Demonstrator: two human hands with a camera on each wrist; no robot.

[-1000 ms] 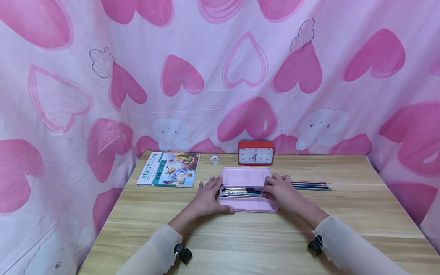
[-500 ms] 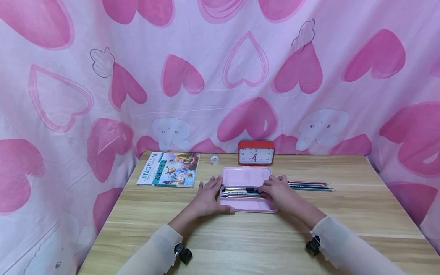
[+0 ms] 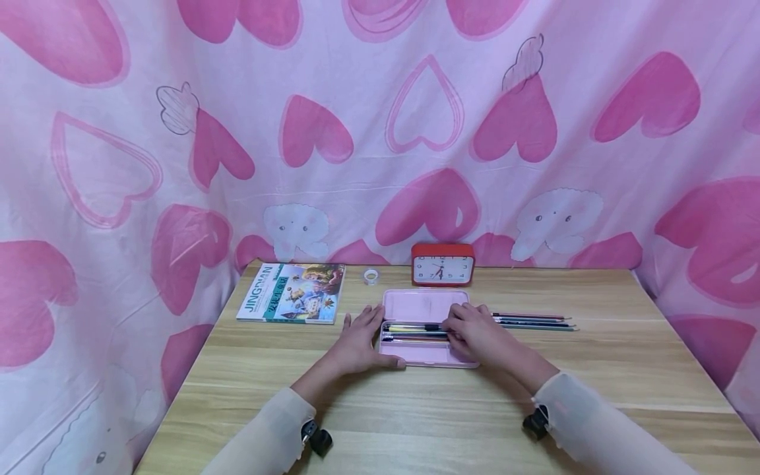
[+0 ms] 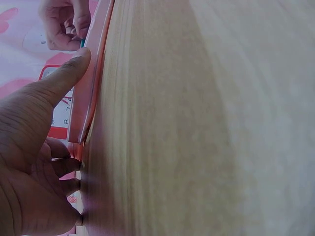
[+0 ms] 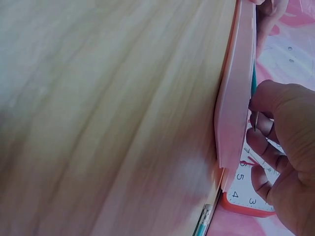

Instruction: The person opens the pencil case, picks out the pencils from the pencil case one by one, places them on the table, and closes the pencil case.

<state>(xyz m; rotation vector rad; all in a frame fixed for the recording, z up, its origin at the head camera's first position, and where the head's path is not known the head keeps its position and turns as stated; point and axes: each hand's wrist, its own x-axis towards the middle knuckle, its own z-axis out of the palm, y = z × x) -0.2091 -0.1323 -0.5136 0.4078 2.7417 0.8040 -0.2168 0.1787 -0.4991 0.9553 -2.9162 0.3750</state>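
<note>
A pink pencil case (image 3: 425, 305) lies with its lid raised on the table, and several pencils and pens (image 3: 412, 333) lie in its tray. My left hand (image 3: 356, 340) rests against its left end, fingers spread and thumb along the front edge. Over the right part of the tray, my right hand (image 3: 477, 333) pinches a slim teal pencil (image 5: 254, 83) between thumb and fingers. Its dark pointed end shows in the right wrist view; the hand hides much of it in the head view. Several more pencils (image 3: 534, 322) lie on the table beyond the right hand.
Behind the case stands a red alarm clock (image 3: 442, 265). A roll of tape (image 3: 371, 276) lies left of the clock, and a book (image 3: 291, 293) lies at the back left. Heart-patterned pink cloth (image 3: 380, 132) hangs behind and beside the wooden table (image 3: 415, 422).
My right hand has shifted a little to the left over the tray, showing more of the loose pencils behind it. The left hand and the case stay where they were.
</note>
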